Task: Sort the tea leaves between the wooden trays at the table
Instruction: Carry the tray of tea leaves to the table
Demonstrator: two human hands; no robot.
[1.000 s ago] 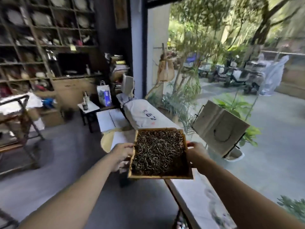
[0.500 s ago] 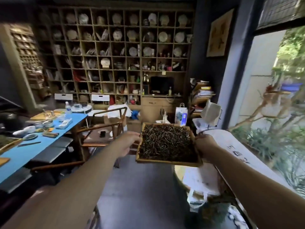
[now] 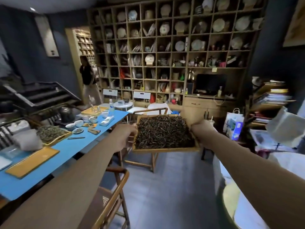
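Out over the floor, well right of the blue surface (image 3: 69,151): wooden tray (image 3: 165,149) of dark tea leaves (image 3: 165,131) held level, left hand (image 3: 124,138) gripping its left rim, right hand (image 3: 203,132) gripping its right rim. On that surface, another tray of paler leaves (image 3: 49,133).

Two bare forearms reach forward from the bottom corners of the view, converging toward the centre. The left hand (image 3: 124,138) has its back turned toward the camera and its fingers curled around the left edge of a wooden tray (image 3: 165,149) of tea leaves. The right hand (image 3: 202,131) grips the tray's right edge, wrist straight, knuckles up. Both arms are nearly fully extended, at about the same height.
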